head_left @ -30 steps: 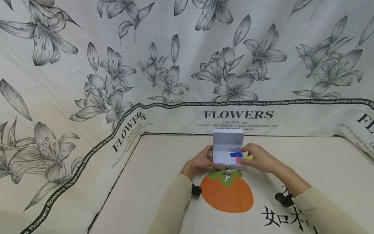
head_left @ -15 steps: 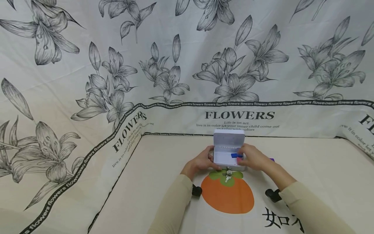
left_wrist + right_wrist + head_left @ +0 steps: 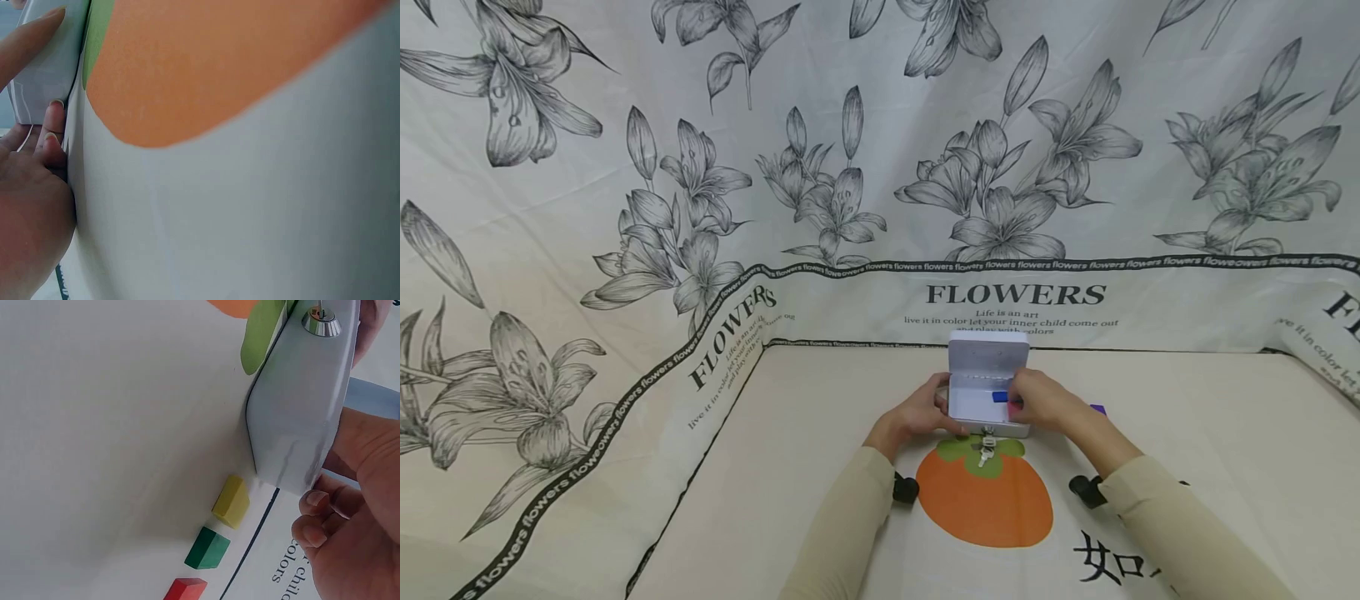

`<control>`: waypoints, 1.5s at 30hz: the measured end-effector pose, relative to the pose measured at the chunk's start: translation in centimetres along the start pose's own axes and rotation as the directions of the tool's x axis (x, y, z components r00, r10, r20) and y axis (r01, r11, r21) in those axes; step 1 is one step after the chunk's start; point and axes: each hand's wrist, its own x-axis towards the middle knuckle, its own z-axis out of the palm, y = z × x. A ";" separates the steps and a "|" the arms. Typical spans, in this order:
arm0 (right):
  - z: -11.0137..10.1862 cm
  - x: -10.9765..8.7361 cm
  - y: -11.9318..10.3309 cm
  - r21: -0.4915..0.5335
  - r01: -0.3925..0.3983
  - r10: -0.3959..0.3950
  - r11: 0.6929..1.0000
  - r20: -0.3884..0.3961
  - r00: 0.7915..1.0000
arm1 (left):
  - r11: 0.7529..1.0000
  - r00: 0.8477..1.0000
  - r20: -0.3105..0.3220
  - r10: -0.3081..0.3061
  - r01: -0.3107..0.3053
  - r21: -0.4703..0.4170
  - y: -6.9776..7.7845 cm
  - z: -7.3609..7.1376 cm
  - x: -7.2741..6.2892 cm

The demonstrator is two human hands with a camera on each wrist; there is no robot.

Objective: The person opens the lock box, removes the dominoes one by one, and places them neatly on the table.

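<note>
A small silver-white metal lockbox stands with its lid up in the head view. Keys hang from the lock at its front. My left hand grips the box's left end, thumb along the front wall. Over the right wall, my right hand reaches in, thumb and forefinger inside, other fingers curled outside. A pink piece shows right at its fingertips, and a blue block lies beside them. The right wrist view hides those fingertips behind the wall, so I cannot tell whether they pinch the pink piece.
To the right of the box, a yellow block, a green block and a red block lie in a row on the cloth. A purple block shows past my right wrist. Behind hangs a flower-printed curtain.
My right hand has moved left from the box's right wall into the box, over the pink piece and part of the blue block. The left hand has kept its hold.
</note>
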 end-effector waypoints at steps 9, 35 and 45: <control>0.0 0.2 -0.4 0.006 0.080 -0.080 0.997 -0.033 0.996 | 1.000 1.000 -0.008 0.007 -0.007 -0.005 0.0 -0.1 0.0; 1.3 2.2 -0.7 0.089 0.132 -0.133 0.987 0.001 0.991 | 1.000 1.000 0.005 0.013 -0.013 -0.025 -0.1 0.2 0.0; 1.8 3.1 -1.4 0.162 0.047 -0.055 0.986 0.047 0.997 | 1.000 1.000 0.004 0.002 -0.002 -0.025 0.0 0.0 0.0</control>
